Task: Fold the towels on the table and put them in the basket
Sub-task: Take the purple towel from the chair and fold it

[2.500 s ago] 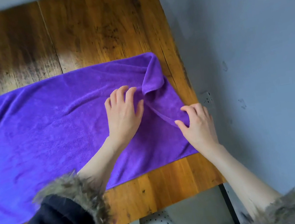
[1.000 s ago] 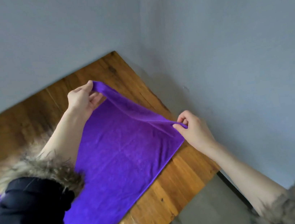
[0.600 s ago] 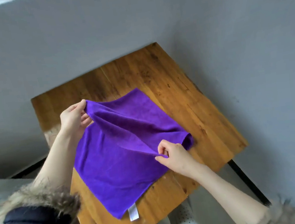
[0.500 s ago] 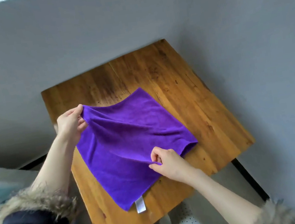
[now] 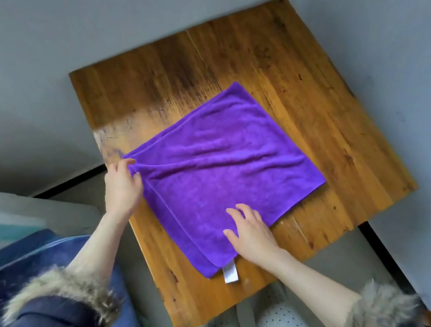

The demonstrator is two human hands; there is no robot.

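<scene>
Now we've got the purple towel (image 5: 220, 168) lying halved on the surface (image 5: 307, 73), left hand (image 5: 122, 187) pinching its far-left corner, right hand (image 5: 248, 230) resting flat with released fingers (image 5: 234, 213) on the near edge, closer for the next fold.

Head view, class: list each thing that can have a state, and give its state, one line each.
purple towel: folded over, flat on the table, slightly wrinkled
white tag: sticking out at the near corner
left hand: pinching the towel's left corner
right hand: fingers spread, resting on the towel
table: towel lying on it
</scene>
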